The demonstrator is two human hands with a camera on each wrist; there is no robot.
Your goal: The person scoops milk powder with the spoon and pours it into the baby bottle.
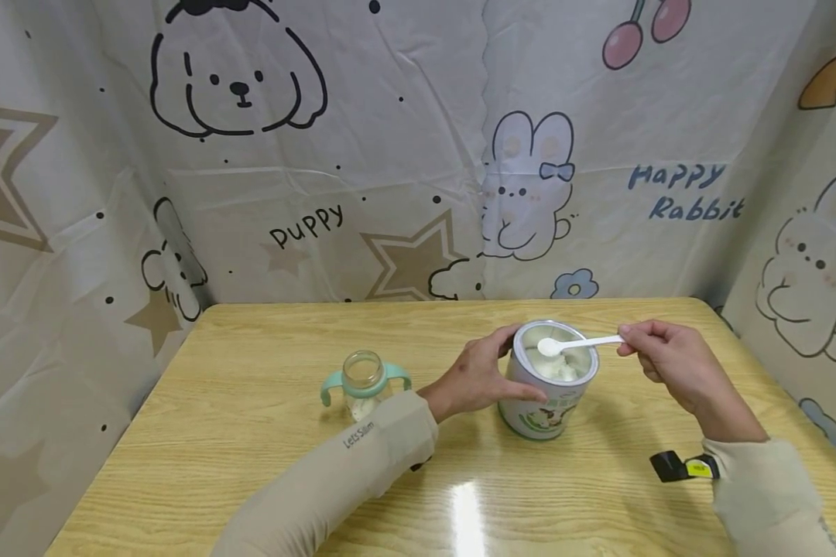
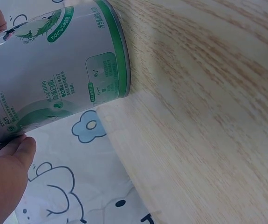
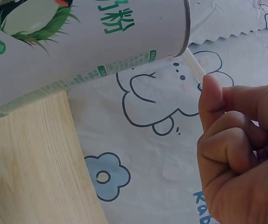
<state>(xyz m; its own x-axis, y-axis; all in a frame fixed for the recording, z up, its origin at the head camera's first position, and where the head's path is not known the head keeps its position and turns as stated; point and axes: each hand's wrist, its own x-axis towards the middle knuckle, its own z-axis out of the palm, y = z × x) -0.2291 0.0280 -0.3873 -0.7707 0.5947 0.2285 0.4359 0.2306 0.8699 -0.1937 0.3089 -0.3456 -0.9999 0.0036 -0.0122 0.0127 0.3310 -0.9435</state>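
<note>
Head view is showing the right hand point(image 1: 672, 363) pinching a white spoon point(image 1: 591, 341), its bowl hovering over powder point(image 1: 560, 372) inside the tin point(image 1: 552, 419). The left hand point(image 1: 475, 377) is gripping the tin, thumb on the near side, right of centre on the table point(image 1: 265, 348). Farther left, a two-handled bottle point(image 1: 363, 384) is standing, partly hidden by a sleeve point(image 1: 393, 433). Scooping seems to be the step in hand; the next move is probably calling for a level spoon. Right wrist view is revealing the tightly curled fingers point(image 3: 234, 144), while hiding powder and spoon bowl.
</note>
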